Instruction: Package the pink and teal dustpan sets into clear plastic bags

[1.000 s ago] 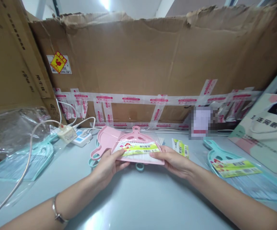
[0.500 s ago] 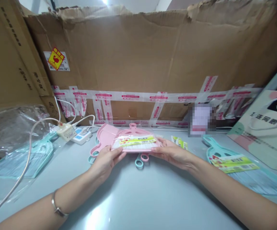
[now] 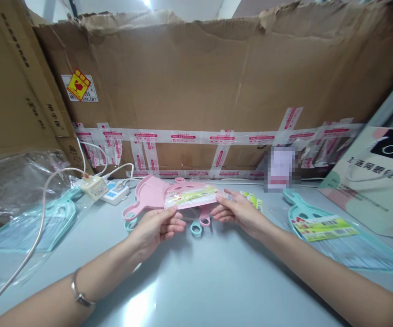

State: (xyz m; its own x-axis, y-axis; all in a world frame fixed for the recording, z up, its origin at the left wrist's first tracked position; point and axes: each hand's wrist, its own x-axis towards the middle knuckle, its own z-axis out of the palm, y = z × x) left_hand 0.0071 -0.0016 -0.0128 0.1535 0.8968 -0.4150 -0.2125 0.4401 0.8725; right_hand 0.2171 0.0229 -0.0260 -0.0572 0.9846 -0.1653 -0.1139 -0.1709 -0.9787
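Note:
Near the middle of the table, a pink dustpan-and-brush set (image 3: 193, 198) in clear plastic, with a yellow-green label and white bristles, tilts between my hands. My left hand (image 3: 157, 227) has its thumb on the set's near left corner, fingers curled underneath. At the right end, my right hand (image 3: 235, 212) grips the edge between thumb and fingers. A loose pink dustpan (image 3: 151, 193) lies just left of the set. Below the set, a pink ring handle (image 3: 204, 219) and a teal ring handle (image 3: 196, 228) stick out; what they belong to is mostly hidden.
Teal dustpan-and-brush sets lie at left (image 3: 55, 222) and right (image 3: 346, 247). A power strip (image 3: 115, 193) with an adapter (image 3: 94, 187) and cables stands back left. Cardboard (image 3: 183, 81) walls the back. A printed bag (image 3: 370, 190) stands at right; another label (image 3: 251, 200) lies behind my right hand.
The wrapped pink set has tilted, its right end now higher and its face flatter to view. My fingers have loosened and spread beneath it. The view has shifted slightly.

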